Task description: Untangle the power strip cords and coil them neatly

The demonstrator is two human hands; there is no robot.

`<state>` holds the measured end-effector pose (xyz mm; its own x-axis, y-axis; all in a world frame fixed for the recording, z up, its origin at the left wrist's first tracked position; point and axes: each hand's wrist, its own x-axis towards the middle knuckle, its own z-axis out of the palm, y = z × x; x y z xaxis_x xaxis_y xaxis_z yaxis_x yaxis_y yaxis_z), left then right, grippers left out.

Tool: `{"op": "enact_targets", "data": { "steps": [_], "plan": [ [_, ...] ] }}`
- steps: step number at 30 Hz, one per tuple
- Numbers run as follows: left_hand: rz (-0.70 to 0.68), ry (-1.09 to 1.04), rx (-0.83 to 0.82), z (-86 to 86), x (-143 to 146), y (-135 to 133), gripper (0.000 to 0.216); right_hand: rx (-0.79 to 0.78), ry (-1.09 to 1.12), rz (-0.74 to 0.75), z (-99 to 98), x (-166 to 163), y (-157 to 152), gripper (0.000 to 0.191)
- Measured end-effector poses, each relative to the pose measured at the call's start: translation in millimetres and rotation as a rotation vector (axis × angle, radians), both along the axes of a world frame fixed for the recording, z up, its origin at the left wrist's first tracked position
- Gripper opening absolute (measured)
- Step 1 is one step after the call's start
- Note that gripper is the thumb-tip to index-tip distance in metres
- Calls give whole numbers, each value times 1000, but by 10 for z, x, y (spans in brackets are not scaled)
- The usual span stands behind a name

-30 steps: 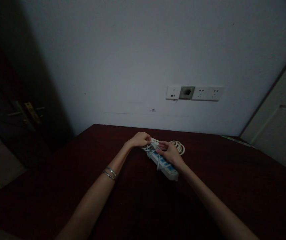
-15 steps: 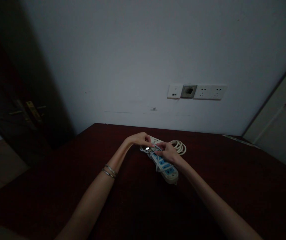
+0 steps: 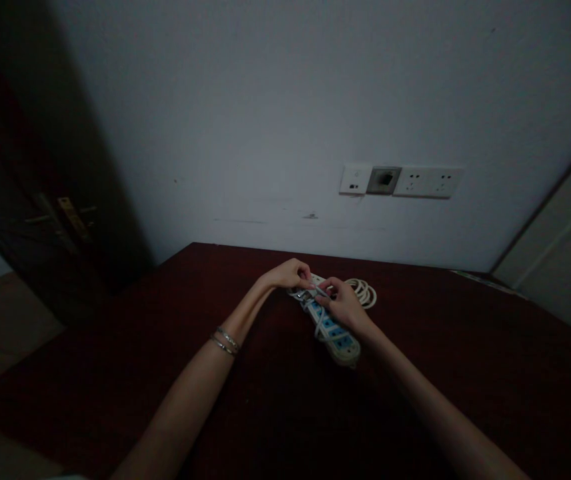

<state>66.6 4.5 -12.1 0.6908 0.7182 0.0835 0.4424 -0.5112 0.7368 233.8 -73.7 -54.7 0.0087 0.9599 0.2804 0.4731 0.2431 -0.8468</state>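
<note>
A long power strip [image 3: 332,330] with a blue socket face lies on the dark red table, slanting away from me. Thin pale cable [image 3: 321,291] loops around it. Over its far part, my left hand [image 3: 291,273] pinches the cable between thumb and fingers. Just to the right, my right hand [image 3: 344,305] is closed on the same cable, its fingertips close to the left ones. White sockets show behind my fingers; whether they belong to the same strip I cannot tell. A small shiny piece near the left fingertips is too small to name.
White cord [image 3: 366,293] lies coiled behind my right hand. The table [image 3: 245,373] reaches back to a pale wall with several socket plates [image 3: 428,182]. A dark door with a handle [image 3: 72,217] stands at the left, and a white panel [image 3: 560,260] at the right.
Both hands keep hold of the cable, with the fingers slightly shifted along it. The shiny piece by the left fingers looks less bright. The whole view has moved a little.
</note>
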Motion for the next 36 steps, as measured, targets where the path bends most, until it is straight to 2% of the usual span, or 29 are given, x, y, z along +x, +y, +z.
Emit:
{"op": "enact_targets", "data": {
  "steps": [3, 6, 11, 15, 21, 26, 31, 36],
  "plan": [
    [35, -38, 66, -30, 54, -20, 26, 67, -21, -34, -17, 31, 15, 21],
    [-5, -99, 145, -35, 67, -41, 22, 102, -42, -55, -18, 43, 21, 19],
    [-88, -24, 188, 10, 1, -44, 25, -29, 13, -31, 5, 53, 38, 20],
    [-67, 16, 179, 8, -27, -17, 27, -7, 7, -44, -4, 60, 45, 18],
    [-94, -8, 211, 8, 8, -19, 20, 131, -133, -80, -32, 25, 10, 10],
    [-9, 68, 376, 52, 41, -86, 13, 273, -360, -101, -7, 51, -27, 5],
    [-29, 173, 429, 136, 21, -161, 13, 334, -553, -66, 53, 59, -74, 5],
    [-68, 294, 581, 205, -19, -196, 13, 297, -518, -12, 45, 41, -58, 14]
  ]
}}
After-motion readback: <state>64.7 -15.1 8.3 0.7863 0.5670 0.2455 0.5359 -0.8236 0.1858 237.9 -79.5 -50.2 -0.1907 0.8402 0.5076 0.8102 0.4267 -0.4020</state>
